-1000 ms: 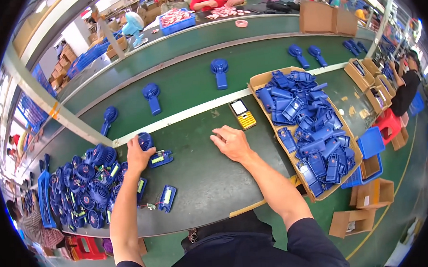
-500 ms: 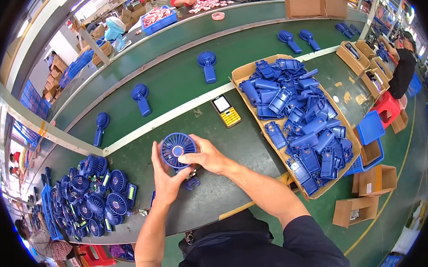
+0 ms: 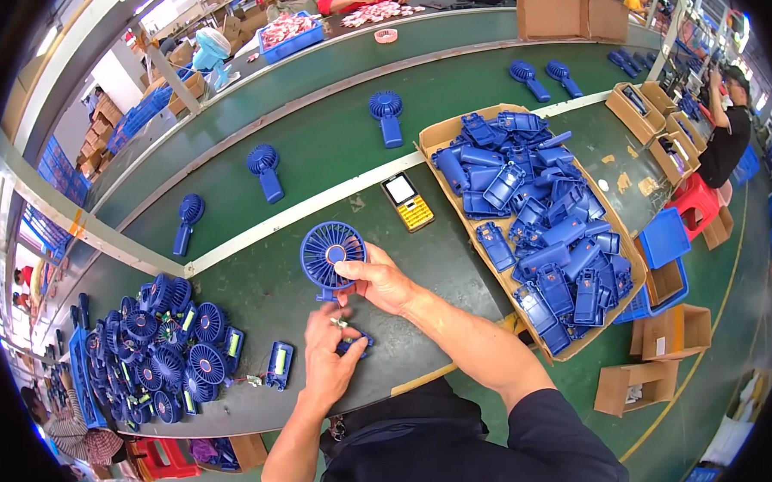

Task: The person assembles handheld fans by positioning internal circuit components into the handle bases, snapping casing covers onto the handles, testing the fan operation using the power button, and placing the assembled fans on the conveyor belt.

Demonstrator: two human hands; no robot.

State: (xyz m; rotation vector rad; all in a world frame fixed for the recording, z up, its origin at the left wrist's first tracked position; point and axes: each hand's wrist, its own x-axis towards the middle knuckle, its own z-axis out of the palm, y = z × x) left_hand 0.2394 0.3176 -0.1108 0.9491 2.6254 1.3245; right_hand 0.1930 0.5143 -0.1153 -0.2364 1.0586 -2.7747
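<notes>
My right hand grips a blue fan head, its thumb pressed on the round grille near the hub. Just below it, my left hand has curled fingers, partly smeared by motion. Close to those fingers are a small light-coloured part and a dark blue piece, mostly hidden, so its kind is unclear. Whether the left fingers grasp either one does not show. On the bench to the left lies an open blue handle half with a green battery cell in it.
Many fan heads with batteries are heaped at the left. A cardboard tray of blue plastic casings stands right, beside a yellow keypad phone. Finished-looking handheld fans lie along the green belt. A white post rises at left.
My left hand has come off the fan head and moved down toward the bench edge. My right hand still holds the fan head, now slightly higher and further right. The handle half shows fully.
</notes>
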